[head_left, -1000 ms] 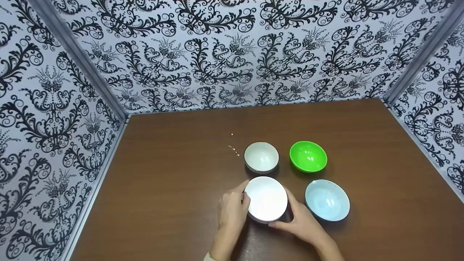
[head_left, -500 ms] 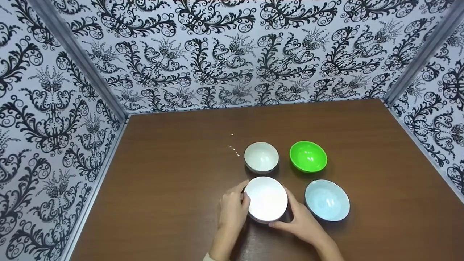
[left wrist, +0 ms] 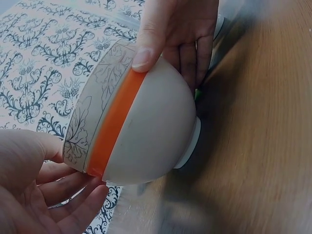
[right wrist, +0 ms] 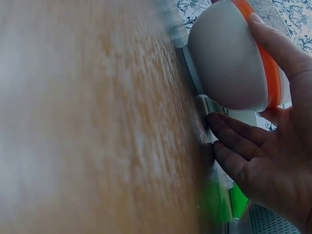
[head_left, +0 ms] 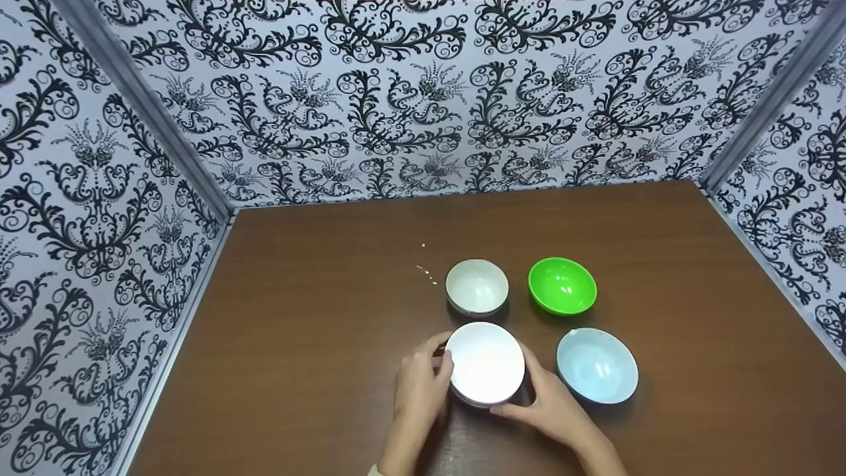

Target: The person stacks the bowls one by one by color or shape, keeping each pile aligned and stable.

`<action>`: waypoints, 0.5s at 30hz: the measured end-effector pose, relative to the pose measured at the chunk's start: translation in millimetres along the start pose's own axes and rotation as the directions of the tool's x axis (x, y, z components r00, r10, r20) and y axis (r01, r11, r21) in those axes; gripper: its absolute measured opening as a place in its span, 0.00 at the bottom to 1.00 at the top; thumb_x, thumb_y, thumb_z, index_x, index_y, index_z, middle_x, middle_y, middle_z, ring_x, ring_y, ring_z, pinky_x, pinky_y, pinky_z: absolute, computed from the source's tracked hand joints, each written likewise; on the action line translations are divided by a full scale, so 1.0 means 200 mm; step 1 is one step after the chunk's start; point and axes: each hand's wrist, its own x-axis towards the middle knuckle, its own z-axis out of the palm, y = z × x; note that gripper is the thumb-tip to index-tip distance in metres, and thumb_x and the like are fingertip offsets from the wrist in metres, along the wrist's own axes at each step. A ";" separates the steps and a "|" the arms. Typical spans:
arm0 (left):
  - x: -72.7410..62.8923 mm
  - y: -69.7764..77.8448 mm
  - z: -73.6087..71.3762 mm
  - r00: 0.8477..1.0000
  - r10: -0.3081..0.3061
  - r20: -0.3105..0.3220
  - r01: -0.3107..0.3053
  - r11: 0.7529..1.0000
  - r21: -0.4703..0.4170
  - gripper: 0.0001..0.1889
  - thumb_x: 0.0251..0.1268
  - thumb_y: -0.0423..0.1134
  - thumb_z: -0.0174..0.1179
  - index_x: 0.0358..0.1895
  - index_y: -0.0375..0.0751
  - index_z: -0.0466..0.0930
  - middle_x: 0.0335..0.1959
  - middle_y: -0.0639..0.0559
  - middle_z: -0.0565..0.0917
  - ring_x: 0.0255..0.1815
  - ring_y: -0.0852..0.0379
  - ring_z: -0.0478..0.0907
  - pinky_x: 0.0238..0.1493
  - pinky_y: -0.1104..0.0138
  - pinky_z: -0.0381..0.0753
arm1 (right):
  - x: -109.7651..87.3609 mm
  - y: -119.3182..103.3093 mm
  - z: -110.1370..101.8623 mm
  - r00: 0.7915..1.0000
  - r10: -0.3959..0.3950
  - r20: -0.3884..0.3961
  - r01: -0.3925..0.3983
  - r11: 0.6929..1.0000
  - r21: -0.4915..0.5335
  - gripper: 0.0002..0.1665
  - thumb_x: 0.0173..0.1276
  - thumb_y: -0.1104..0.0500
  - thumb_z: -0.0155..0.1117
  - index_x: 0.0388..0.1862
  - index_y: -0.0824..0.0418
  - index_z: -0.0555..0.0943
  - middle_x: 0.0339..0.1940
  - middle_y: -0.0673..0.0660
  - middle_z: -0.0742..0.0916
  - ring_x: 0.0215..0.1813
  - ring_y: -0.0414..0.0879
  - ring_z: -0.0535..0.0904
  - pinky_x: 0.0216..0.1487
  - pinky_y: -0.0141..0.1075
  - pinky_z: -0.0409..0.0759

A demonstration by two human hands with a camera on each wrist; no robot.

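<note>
Upright on the table, a white bowl (head_left: pixel 486 363) sits between both hands. Its side carries an orange band (left wrist: pixel 119 119) below a rim drawn with grey leaves. My left hand (head_left: pixel 421 387) holds the bowl's left side, thumb by the rim and fingers bent under the end of the band, where a small pale ragged edge shows. From the other side my right hand (head_left: pixel 555 404) grips the bowl, its thumb (left wrist: pixel 144 57) pressed on the band. The right hand's lower fingers (right wrist: pixel 234 141) stretch along near the tabletop.
Behind the held bowl stands a greyish-white bowl (head_left: pixel 477 287), with a green bowl (head_left: pixel 562 285) to its right. A light blue bowl (head_left: pixel 597 365) is close by the right hand. Small white specks (head_left: pixel 427 272) dot the brown table (head_left: pixel 310 317). Patterned walls (head_left: pixel 423 99) enclose it.
My left hand has shifted slightly, its fingers spreading a little at the bowl's left side. The right hand and all the bowls stay in place.
</note>
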 end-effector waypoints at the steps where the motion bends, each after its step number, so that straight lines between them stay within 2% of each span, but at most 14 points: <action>1: 0.00 0.00 0.00 1.000 -0.001 -0.001 0.001 1.000 -0.005 0.15 0.68 0.37 0.59 0.55 0.50 0.85 0.52 0.50 0.88 0.40 0.58 0.89 0.40 0.62 0.86 | 0.00 0.00 0.00 1.000 0.003 0.001 -0.003 1.000 0.001 0.70 0.47 0.37 0.80 0.81 0.59 0.53 0.74 0.62 0.73 0.73 0.60 0.70 0.71 0.61 0.68; 6: 0.00 0.00 -0.01 1.000 -0.012 0.010 0.013 1.000 -0.016 0.14 0.68 0.38 0.59 0.54 0.50 0.84 0.53 0.51 0.87 0.41 0.57 0.89 0.43 0.63 0.87 | 0.00 0.00 0.00 1.000 0.008 0.004 -0.008 1.000 0.011 0.71 0.47 0.36 0.80 0.81 0.59 0.53 0.74 0.61 0.73 0.74 0.58 0.70 0.72 0.60 0.67; 15: 0.01 0.00 -0.02 1.000 0.002 0.011 -0.002 0.998 -0.056 0.13 0.68 0.37 0.61 0.52 0.51 0.85 0.49 0.53 0.88 0.41 0.58 0.88 0.45 0.65 0.86 | 0.00 0.00 0.00 1.000 0.007 0.001 -0.007 1.000 0.012 0.70 0.46 0.37 0.81 0.81 0.59 0.53 0.73 0.60 0.74 0.74 0.57 0.70 0.72 0.60 0.67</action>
